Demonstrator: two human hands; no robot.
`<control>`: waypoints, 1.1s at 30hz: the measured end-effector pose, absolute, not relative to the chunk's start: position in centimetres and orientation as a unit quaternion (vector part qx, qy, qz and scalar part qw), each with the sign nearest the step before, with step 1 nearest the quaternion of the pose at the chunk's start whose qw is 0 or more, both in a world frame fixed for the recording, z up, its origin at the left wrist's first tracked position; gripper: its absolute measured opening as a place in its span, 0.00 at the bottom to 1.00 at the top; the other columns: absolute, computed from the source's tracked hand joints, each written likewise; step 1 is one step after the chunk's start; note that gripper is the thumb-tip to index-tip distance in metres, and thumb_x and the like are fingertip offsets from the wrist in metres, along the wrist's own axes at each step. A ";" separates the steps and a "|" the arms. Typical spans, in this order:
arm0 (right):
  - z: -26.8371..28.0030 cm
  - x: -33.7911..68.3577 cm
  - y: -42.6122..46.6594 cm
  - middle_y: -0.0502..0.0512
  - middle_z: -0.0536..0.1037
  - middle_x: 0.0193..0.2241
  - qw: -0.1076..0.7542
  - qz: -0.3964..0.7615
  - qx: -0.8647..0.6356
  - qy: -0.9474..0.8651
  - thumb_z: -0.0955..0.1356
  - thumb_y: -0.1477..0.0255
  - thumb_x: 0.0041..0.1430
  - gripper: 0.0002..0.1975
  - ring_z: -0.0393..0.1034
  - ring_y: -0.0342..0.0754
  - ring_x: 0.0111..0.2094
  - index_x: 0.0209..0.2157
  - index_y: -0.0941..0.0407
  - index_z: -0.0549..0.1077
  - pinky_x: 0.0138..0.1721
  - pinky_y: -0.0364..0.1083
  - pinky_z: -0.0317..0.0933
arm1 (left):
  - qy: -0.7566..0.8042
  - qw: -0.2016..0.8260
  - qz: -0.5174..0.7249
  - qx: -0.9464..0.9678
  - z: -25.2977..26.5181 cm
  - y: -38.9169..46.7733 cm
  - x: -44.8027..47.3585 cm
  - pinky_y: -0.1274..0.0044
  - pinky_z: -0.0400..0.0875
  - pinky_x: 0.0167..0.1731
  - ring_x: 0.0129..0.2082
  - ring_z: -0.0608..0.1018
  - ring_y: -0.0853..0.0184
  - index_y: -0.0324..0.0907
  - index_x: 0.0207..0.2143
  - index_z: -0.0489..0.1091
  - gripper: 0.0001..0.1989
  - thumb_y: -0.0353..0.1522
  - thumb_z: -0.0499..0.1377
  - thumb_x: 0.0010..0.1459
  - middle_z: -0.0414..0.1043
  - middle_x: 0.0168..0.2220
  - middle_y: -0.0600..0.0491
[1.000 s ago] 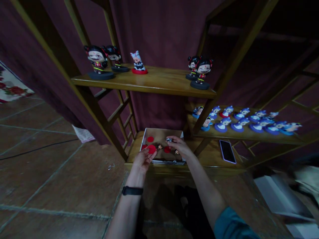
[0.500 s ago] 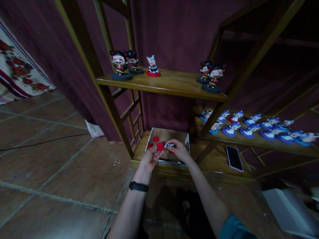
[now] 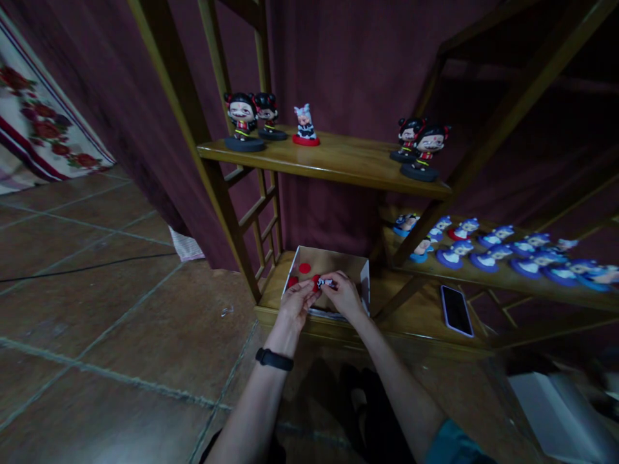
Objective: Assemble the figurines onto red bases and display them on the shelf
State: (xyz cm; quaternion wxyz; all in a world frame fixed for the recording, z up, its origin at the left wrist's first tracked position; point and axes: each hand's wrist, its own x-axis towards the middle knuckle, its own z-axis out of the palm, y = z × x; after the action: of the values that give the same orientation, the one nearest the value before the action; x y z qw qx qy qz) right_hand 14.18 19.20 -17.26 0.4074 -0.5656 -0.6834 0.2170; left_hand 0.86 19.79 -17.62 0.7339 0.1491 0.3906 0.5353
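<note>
My left hand (image 3: pixel 298 301) is closed on a round red base (image 3: pixel 316 282), now turned edge-on. In my right hand (image 3: pixel 344 294) a small black-and-white figurine (image 3: pixel 326 283) is pinched, its lower end against the red base. Whether the two are joined I cannot tell. Both hands are over an open cardboard box (image 3: pixel 358 263) on the low shelf. Inside it lie a flat red disc (image 3: pixel 304 267) and another red piece (image 3: pixel 293 281), partly hidden by my left hand.
On the upper shelf (image 3: pixel 338 154) stand several black-haired figurines (image 3: pixel 242 119) and one figurine on a red base (image 3: pixel 305 125). Several blue-and-white figurines (image 3: pixel 491 258) line the right shelf. A phone (image 3: pixel 456 310) lies below them. A wooden post (image 3: pixel 425 225) slants between the shelves.
My left hand has turned the red base from face-on to edge-on. My right hand has brought the figurine against it. The view has shifted slightly.
</note>
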 end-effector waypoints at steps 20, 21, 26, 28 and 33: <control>-17.4 14.4 19.0 0.53 0.70 0.35 0.393 0.178 -0.598 -0.676 0.63 0.72 0.52 0.09 0.66 0.45 0.36 0.36 0.54 0.72 0.40 0.43 0.59 | 0.417 0.648 0.593 0.232 -17.7 18.9 2.4 0.77 0.70 0.31 0.24 0.74 0.70 0.34 0.27 0.74 0.07 0.24 0.64 0.40 0.74 0.23 0.50; -17.4 14.4 19.0 0.53 0.70 0.35 0.397 0.182 -0.599 -0.671 0.63 0.72 0.52 0.09 0.66 0.45 0.36 0.36 0.55 0.72 0.40 0.43 0.59 | 0.421 0.640 0.593 0.248 -17.8 18.9 2.5 0.78 0.69 0.30 0.24 0.74 0.71 0.34 0.27 0.74 0.07 0.24 0.64 0.40 0.74 0.23 0.50; -18.6 14.5 19.7 0.52 0.73 0.33 0.468 0.268 -0.589 -0.602 0.65 0.69 0.49 0.10 0.67 0.45 0.33 0.34 0.55 0.73 0.37 0.44 0.60 | 0.444 0.581 0.597 0.330 -18.3 19.0 2.7 0.80 0.68 0.28 0.22 0.73 0.72 0.35 0.27 0.74 0.07 0.25 0.63 0.41 0.73 0.21 0.52; -19.2 14.5 20.0 0.51 0.74 0.30 0.500 0.336 -0.573 -0.556 0.67 0.67 0.46 0.11 0.67 0.44 0.31 0.33 0.56 0.73 0.35 0.44 0.61 | 0.470 0.533 0.592 0.380 -18.5 19.0 2.7 0.79 0.68 0.27 0.23 0.73 0.71 0.35 0.28 0.73 0.07 0.27 0.62 0.42 0.73 0.22 0.52; -19.6 14.9 19.9 0.50 0.75 0.29 0.546 0.463 -0.511 -0.476 0.70 0.68 0.40 0.14 0.67 0.43 0.29 0.33 0.56 0.74 0.35 0.44 0.60 | 0.539 0.328 0.520 0.576 -18.3 18.3 2.5 0.75 0.68 0.34 0.32 0.76 0.66 0.38 0.34 0.72 0.08 0.29 0.59 0.49 0.75 0.31 0.48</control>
State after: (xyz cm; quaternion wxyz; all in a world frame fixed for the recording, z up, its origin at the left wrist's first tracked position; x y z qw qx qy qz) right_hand 14.90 19.92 -19.63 0.5463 -0.5107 -0.4759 0.4629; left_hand 2.54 18.27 -18.32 0.3283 0.5762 0.5388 0.5195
